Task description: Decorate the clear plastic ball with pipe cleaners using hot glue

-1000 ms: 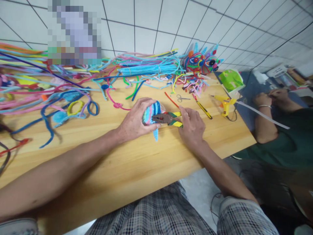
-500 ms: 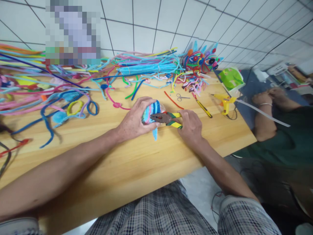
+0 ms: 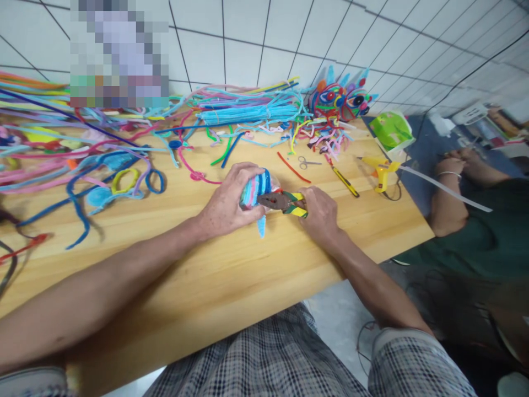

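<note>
My left hand is wrapped around a small striped pipe-cleaner figure in blue, pink and white, held over the wooden table. A light blue pointed piece sticks out from its near side. In my right hand is a pair of pliers with yellow-green grips. The pliers' dark jaws lie across the figure's right side, close to my left thumb. Whether the jaws pinch anything is too blurred to tell. Part of the figure is hidden behind my left fingers and the pliers.
Pipe cleaners are heaped along the wall, beside two colourful masks. Small scissors, a yellow utility knife and a yellow glue gun lie to the right. Another person's arm rests beyond the table's right edge.
The pliers' jaws have shifted slightly to the right and down across the striped figure. My left hand keeps its hold in nearly the same place.
</note>
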The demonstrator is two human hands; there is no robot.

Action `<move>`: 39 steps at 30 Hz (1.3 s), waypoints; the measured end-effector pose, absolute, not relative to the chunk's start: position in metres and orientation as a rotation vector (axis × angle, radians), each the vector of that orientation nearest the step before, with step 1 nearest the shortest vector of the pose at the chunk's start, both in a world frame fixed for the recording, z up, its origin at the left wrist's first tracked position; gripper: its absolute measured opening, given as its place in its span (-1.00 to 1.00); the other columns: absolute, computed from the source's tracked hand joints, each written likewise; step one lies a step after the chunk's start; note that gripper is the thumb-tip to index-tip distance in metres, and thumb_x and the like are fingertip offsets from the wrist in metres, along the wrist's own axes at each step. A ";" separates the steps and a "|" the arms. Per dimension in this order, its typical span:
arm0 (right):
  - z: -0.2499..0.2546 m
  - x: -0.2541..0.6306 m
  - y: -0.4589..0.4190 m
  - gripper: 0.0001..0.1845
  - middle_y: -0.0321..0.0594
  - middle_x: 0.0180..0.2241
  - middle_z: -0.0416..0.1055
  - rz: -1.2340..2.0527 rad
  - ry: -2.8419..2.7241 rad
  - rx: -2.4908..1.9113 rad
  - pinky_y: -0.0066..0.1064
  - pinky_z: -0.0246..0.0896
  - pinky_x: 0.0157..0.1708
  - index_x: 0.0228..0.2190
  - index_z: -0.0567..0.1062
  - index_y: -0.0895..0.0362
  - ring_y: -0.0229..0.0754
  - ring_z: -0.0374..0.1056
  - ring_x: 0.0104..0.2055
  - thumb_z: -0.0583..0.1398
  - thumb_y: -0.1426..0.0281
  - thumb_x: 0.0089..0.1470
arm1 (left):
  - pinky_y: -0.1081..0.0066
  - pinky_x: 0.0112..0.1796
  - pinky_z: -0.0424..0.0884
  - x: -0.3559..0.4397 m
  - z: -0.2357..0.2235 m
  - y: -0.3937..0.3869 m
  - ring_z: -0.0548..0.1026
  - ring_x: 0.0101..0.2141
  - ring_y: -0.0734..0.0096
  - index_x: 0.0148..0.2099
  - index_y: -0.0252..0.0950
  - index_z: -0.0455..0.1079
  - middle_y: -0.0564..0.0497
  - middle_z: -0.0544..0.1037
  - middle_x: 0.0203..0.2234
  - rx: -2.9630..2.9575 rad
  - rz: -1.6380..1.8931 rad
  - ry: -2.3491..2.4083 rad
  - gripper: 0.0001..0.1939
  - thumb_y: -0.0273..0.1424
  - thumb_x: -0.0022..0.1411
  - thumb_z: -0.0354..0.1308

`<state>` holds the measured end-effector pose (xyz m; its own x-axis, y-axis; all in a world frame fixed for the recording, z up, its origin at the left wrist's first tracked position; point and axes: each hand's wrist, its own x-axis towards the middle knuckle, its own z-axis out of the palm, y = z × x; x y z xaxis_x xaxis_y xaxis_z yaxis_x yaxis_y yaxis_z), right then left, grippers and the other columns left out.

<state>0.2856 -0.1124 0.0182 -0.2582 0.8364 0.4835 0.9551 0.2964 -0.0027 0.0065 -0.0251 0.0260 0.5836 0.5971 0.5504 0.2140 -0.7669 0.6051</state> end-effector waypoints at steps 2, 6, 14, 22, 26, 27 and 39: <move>0.020 0.285 -0.112 -0.84 -0.14 -0.30 0.56 -0.458 -2.165 -1.574 -0.24 0.27 -0.20 -0.07 0.55 0.10 -0.04 0.46 -0.25 0.15 0.38 0.46 | -0.16 0.34 0.39 0.007 0.025 -0.025 0.41 0.31 -0.10 0.41 -0.14 0.19 -0.22 0.41 0.29 2.342 1.078 0.633 -0.28 -0.31 0.26 0.32; 0.025 0.282 -0.111 -0.56 0.03 -0.13 0.60 -0.539 -2.151 -1.559 -0.12 0.34 -0.06 0.28 0.42 0.19 0.09 0.50 -0.07 0.18 0.38 0.45 | -0.16 0.31 0.41 0.007 0.024 -0.025 0.42 0.30 -0.11 0.41 -0.15 0.19 -0.23 0.41 0.27 2.338 1.104 0.629 -0.27 -0.34 0.24 0.32; 0.018 0.283 -0.112 -0.72 -0.04 -0.20 0.58 -0.520 -2.168 -1.571 -0.18 0.35 -0.13 0.13 0.51 0.14 0.04 0.48 -0.14 0.17 0.36 0.47 | -0.17 0.31 0.42 0.007 0.025 -0.025 0.43 0.29 -0.09 0.41 -0.12 0.18 -0.21 0.42 0.26 2.343 1.105 0.629 -0.27 -0.34 0.25 0.32; 0.019 0.284 -0.112 -0.67 -0.02 -0.19 0.63 -0.604 -2.155 -1.547 -0.20 0.36 -0.08 0.17 0.54 0.15 0.01 0.52 -0.13 0.14 0.38 0.48 | -0.18 0.32 0.42 0.008 0.021 -0.025 0.42 0.31 -0.11 0.41 -0.09 0.21 -0.20 0.41 0.28 2.301 1.131 0.595 -0.23 -0.35 0.22 0.38; 0.020 0.284 -0.110 -0.45 0.04 -0.05 0.67 -0.659 -2.114 -1.579 -0.10 0.40 0.09 0.42 0.36 0.14 0.03 0.57 0.00 0.06 0.43 0.50 | -0.17 0.30 0.44 0.008 0.020 -0.025 0.43 0.30 -0.09 0.42 -0.10 0.19 -0.20 0.40 0.28 2.323 1.130 0.604 -0.21 -0.36 0.20 0.37; 0.020 0.283 -0.110 -0.44 0.05 0.00 0.67 -0.663 -2.106 -1.572 -0.08 0.39 0.15 0.44 0.34 0.13 0.03 0.58 0.07 0.04 0.44 0.50 | -0.17 0.30 0.44 0.008 0.021 -0.025 0.43 0.30 -0.09 0.42 -0.11 0.18 -0.21 0.40 0.28 2.331 1.134 0.603 -0.21 -0.37 0.20 0.36; 0.020 0.285 -0.107 -0.30 0.02 0.18 0.57 -0.626 -1.959 -1.476 0.00 0.46 0.22 0.45 0.38 -0.09 0.06 0.51 0.24 0.07 0.60 0.41 | -0.18 0.28 0.46 0.009 0.021 -0.026 0.43 0.30 -0.11 0.42 -0.11 0.17 -0.22 0.40 0.28 2.355 1.135 0.599 -0.21 -0.35 0.22 0.39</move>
<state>0.2845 -0.1066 0.0195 -0.2011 0.6790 0.7060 0.9627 0.2703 0.0143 0.0088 -0.0262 0.0212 0.5655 0.5597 0.6057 0.1839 -0.8016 0.5690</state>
